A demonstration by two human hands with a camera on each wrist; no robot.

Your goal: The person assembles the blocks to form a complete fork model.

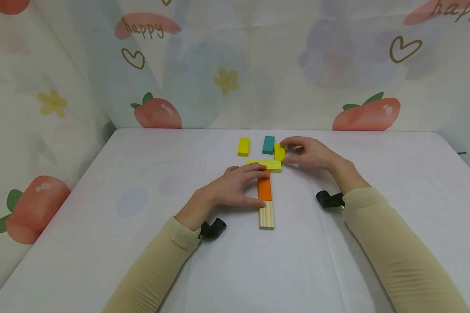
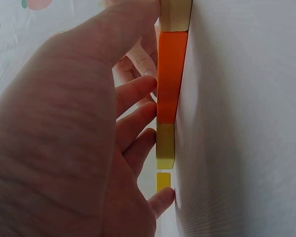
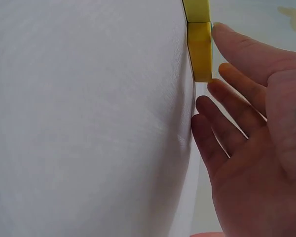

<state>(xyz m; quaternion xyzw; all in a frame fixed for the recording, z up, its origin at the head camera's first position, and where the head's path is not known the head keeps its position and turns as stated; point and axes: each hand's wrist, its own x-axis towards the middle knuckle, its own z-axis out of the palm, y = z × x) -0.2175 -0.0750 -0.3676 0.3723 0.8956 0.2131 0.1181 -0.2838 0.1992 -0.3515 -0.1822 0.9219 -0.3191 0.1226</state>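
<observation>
My left hand (image 1: 235, 187) rests over a row of flat blocks, its fingers spread. Its thumb touches the plain wooden block (image 1: 266, 217) by the joint with the orange block (image 1: 264, 191). The fingertips lie on the orange block's far end and on the lime-yellow block (image 1: 273, 165) set crosswise there. My right hand (image 1: 313, 154) pinches a deeper yellow block (image 3: 200, 52) between its thumb at the near end and fingertips at the far end. That block stands lengthwise against the right end of the lime-yellow one.
A teal block (image 1: 268, 144) lies just left of the right hand's block, beyond the crosswise one. Another yellow block (image 1: 243, 147) lies farther left. The white-covered table (image 1: 141, 243) meets a printed cloth backdrop at its far edge.
</observation>
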